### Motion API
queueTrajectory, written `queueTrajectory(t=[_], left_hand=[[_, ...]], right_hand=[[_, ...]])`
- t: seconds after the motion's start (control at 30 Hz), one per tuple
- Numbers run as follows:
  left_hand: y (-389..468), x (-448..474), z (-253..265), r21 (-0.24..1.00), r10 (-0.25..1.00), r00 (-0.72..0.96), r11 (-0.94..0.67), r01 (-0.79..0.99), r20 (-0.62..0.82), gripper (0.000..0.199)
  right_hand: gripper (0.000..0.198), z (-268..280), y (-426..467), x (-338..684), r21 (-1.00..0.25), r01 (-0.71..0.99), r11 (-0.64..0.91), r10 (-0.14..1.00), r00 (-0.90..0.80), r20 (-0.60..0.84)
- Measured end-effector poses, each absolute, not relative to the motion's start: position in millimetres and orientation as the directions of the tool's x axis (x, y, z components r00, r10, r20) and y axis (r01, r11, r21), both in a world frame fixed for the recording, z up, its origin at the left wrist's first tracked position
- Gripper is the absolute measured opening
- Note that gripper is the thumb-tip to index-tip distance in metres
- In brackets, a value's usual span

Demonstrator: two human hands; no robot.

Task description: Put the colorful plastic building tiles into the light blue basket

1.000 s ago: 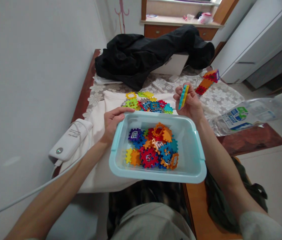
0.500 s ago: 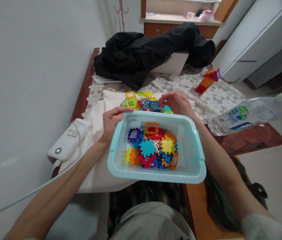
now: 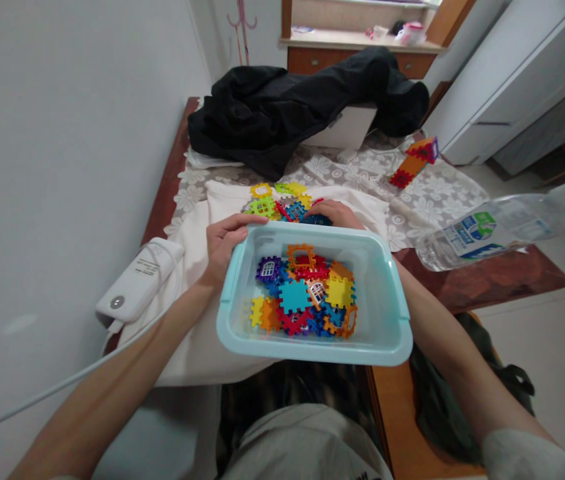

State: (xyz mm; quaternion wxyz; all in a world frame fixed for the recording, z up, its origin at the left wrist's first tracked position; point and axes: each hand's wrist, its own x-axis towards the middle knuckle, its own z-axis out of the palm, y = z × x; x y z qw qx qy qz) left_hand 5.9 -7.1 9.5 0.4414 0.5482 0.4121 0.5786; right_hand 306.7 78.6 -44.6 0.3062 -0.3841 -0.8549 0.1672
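Observation:
My left hand (image 3: 226,241) grips the left rim of a light blue plastic basin (image 3: 382,293), which is tilted toward me at the table's near edge. Inside it lie several interlocking plastic building tiles (image 3: 295,295) in turquoise, yellow, orange, red, blue and purple. Just beyond the far rim, a loose pile of more tiles (image 3: 262,205) rests on a white cloth. Over the right part of that pile is my right hand (image 3: 337,213), its fingers curved down onto dark blue tiles. The basin's rim hides part of this hand, so its grip is unclear.
A clear plastic bottle (image 3: 492,230) stands at the right of the table. Behind it is an assembled orange and red tile structure (image 3: 413,163). Black clothing (image 3: 272,110) lies across the back over a white box (image 3: 345,128). A white power strip (image 3: 139,280) with a cord sits at left.
My right hand has moved left and down onto the pile, covering tiles that showed before. The left hand and the basin stay nearly where they were.

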Motion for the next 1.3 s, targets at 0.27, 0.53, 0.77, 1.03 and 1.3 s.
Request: queueTrajectory(t=[0.27, 0.53, 0.77, 1.03, 1.3], left_hand=[[-7, 5, 10, 0.96, 0.96, -0.008, -0.279, -0.039, 0.278, 0.029], [-5, 4, 7, 0.957, 0.959, 0.005, -0.283, -0.061, 0.284, 0.029], [-3, 3, 5, 0.952, 0.955, 0.013, -0.295, -0.08, 0.297, 0.028], [-5, 3, 7, 0.956, 0.957, 0.007, -0.291, -0.048, 0.292, 0.03], [-4, 1, 5, 0.954, 0.955, 0.015, -0.296, -0.044, 0.297, 0.031]], right_hand=[[0.03, -40, 75, 298, -0.569, 0.473, 0.672, 0.736, -0.347, 0.581], [0.032, -36, 71, 299, -0.787, 0.277, 0.552, 0.834, -0.159, 0.529], [0.048, -41, 73, 294, -0.898, 0.093, 0.429, 0.902, -0.1, 0.421], [0.05, -27, 69, 290, -0.912, -0.342, 0.225, 0.969, -0.021, 0.247], [0.051, 10, 51, 305, -0.846, -0.476, 0.241, 0.951, -0.056, 0.302]])
